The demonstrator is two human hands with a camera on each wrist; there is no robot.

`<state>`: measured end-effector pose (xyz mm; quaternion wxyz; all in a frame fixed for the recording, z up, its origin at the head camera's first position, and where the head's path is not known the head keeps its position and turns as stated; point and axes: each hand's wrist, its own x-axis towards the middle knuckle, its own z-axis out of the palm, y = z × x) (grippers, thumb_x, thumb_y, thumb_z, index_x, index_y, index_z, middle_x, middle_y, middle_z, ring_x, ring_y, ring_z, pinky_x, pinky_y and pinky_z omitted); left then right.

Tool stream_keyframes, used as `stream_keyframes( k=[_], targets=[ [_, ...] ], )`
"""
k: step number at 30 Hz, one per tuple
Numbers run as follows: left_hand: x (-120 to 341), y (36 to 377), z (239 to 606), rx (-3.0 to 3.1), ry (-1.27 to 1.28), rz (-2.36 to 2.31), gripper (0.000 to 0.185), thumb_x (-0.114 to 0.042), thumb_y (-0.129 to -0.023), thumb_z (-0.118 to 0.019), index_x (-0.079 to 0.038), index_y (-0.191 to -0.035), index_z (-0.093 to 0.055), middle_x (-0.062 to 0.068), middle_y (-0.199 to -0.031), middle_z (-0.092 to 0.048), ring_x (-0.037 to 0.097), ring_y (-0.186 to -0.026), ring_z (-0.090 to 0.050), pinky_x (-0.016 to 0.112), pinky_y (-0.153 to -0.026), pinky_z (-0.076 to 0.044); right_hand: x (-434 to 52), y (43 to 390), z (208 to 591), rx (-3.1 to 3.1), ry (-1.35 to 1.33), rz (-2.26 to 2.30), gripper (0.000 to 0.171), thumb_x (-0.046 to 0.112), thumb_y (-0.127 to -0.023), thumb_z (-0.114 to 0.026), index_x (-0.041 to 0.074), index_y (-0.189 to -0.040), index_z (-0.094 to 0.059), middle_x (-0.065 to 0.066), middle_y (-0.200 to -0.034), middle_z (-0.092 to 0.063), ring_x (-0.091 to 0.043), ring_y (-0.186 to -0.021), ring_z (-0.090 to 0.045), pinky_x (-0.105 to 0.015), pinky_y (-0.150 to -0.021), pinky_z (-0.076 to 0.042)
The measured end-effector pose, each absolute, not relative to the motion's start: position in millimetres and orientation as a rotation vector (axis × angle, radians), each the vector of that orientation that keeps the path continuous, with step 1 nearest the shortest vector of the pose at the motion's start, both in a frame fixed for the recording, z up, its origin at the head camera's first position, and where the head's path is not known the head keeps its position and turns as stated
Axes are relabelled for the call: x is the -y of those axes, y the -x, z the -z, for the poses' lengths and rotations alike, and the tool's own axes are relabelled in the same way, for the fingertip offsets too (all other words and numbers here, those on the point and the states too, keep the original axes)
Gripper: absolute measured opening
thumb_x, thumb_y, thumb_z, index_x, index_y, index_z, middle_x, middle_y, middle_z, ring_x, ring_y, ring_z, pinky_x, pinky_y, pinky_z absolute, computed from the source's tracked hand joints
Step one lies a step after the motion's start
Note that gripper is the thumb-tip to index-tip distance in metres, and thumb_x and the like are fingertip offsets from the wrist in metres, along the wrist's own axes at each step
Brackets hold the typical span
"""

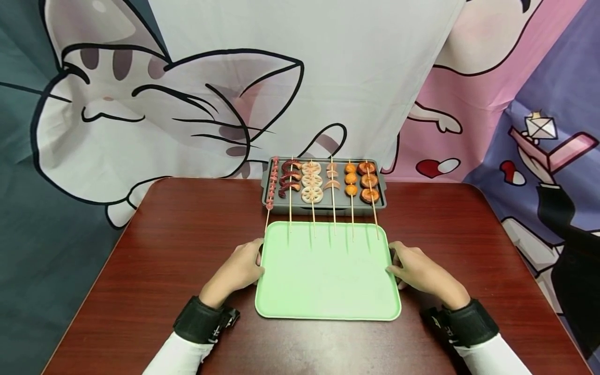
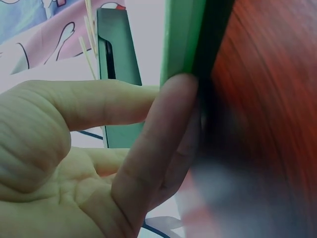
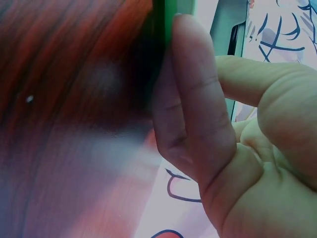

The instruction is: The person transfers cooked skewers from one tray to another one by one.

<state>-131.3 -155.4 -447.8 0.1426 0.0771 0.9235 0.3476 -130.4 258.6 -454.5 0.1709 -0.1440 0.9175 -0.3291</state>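
A pale green tray lies flat on the dark wooden table, with nothing on it. My left hand holds its left edge and my right hand its right edge. In the left wrist view the fingers press against the tray's rim and the thumb reaches onto it. The right wrist view shows the same hold, fingers against the rim. Behind it stands a grey grill pan with several food skewers, their stick ends overhanging the green tray's far edge.
The grill pan stands close behind the green tray. A cartoon-cat cloth hangs behind the table. Bare table top lies to the left and right of both trays. Black wrist straps sit on both forearms.
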Motion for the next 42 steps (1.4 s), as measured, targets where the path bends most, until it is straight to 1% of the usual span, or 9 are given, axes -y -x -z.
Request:
stream_keyframes(
  k=[4, 8, 14, 20, 31, 35, 37, 40, 42],
  targets=[
    [156, 133, 448, -2.672, -0.204, -1.005, 0.056, 0.011, -0.086, -0.06, 0.005, -0.141, -0.052, 0.006, -0.07, -0.05, 0.017, -0.052, -0.052, 0.028, -0.048, -0.044, -258, 132, 453, -2.612, 0.407, 0.923, 0.051, 0.002, -0.096, -0.068, -0.014, -0.137, -0.042, -0.007, -0.082, -0.06, -0.01, -0.052, -0.064, -0.024, -0.048, -0.056],
    [156, 135, 449, -2.655, -0.174, -1.027, 0.058, 0.009, -0.089, -0.06, 0.006, -0.146, -0.048, 0.007, -0.069, -0.052, 0.018, -0.049, -0.054, 0.029, -0.047, -0.048, -257, 133, 453, -2.62, 0.403, 0.898, 0.051, 0.003, -0.096, -0.069, -0.013, -0.137, -0.043, -0.006, -0.081, -0.06, -0.01, -0.052, -0.064, -0.024, -0.049, -0.056],
    [158, 137, 450, -2.608, -0.152, -1.06, 0.06, 0.006, -0.092, -0.062, 0.005, -0.15, -0.045, 0.009, -0.072, -0.053, 0.019, -0.05, -0.057, 0.029, -0.047, -0.053, -257, 136, 453, -2.613, 0.391, 0.886, 0.052, 0.004, -0.097, -0.069, -0.013, -0.138, -0.043, -0.007, -0.082, -0.06, -0.01, -0.053, -0.064, -0.025, -0.05, -0.056],
    [160, 139, 451, -2.579, -0.156, -1.086, 0.062, 0.006, -0.093, -0.062, 0.005, -0.151, -0.042, 0.009, -0.071, -0.055, 0.021, -0.05, -0.058, 0.03, -0.047, -0.055, -258, 137, 454, -2.61, 0.389, 0.905, 0.051, 0.003, -0.097, -0.068, -0.013, -0.138, -0.043, -0.008, -0.083, -0.06, -0.011, -0.053, -0.065, -0.025, -0.049, -0.057],
    [162, 138, 448, -2.538, -0.126, -1.092, 0.064, 0.007, -0.092, -0.058, 0.004, -0.154, -0.039, 0.011, -0.073, -0.056, 0.024, -0.051, -0.06, 0.031, -0.047, -0.056, -258, 136, 456, -2.592, 0.397, 0.915, 0.048, 0.004, -0.097, -0.068, -0.011, -0.137, -0.045, -0.007, -0.083, -0.06, -0.012, -0.054, -0.065, -0.025, -0.049, -0.057],
    [164, 138, 449, -2.525, -0.109, -1.108, 0.064, 0.006, -0.093, -0.06, 0.003, -0.154, -0.04, 0.012, -0.077, -0.057, 0.024, -0.052, -0.061, 0.032, -0.049, -0.057, -260, 139, 454, -2.598, 0.395, 0.889, 0.055, 0.009, -0.097, -0.07, -0.012, -0.141, -0.042, -0.008, -0.088, -0.063, -0.013, -0.054, -0.064, -0.027, -0.051, -0.057],
    [164, 138, 451, -2.515, -0.104, -1.123, 0.064, 0.006, -0.093, -0.061, 0.002, -0.153, -0.041, 0.012, -0.079, -0.057, 0.024, -0.053, -0.061, 0.032, -0.049, -0.058, -262, 141, 453, -2.614, 0.396, 0.87, 0.061, 0.012, -0.097, -0.071, -0.011, -0.144, -0.04, -0.01, -0.095, -0.065, -0.014, -0.058, -0.064, -0.028, -0.054, -0.057],
    [165, 139, 453, -2.504, -0.109, -1.137, 0.064, 0.006, -0.093, -0.062, 0.001, -0.153, -0.041, 0.013, -0.081, -0.057, 0.024, -0.054, -0.062, 0.032, -0.05, -0.058, -265, 144, 449, -2.672, 0.435, 0.851, 0.068, 0.018, -0.096, -0.074, -0.011, -0.146, -0.04, -0.015, -0.107, -0.066, -0.018, -0.076, -0.067, -0.031, -0.065, -0.058],
    [166, 140, 454, -2.5, -0.113, -1.145, 0.064, 0.006, -0.093, -0.063, 0.001, -0.153, -0.041, 0.013, -0.081, -0.057, 0.023, -0.054, -0.062, 0.032, -0.05, -0.058, -266, 146, 447, -2.708, 0.466, 0.857, 0.069, 0.02, -0.095, -0.076, -0.011, -0.146, -0.041, -0.018, -0.114, -0.065, -0.023, -0.09, -0.068, -0.036, -0.074, -0.059]
  ],
)
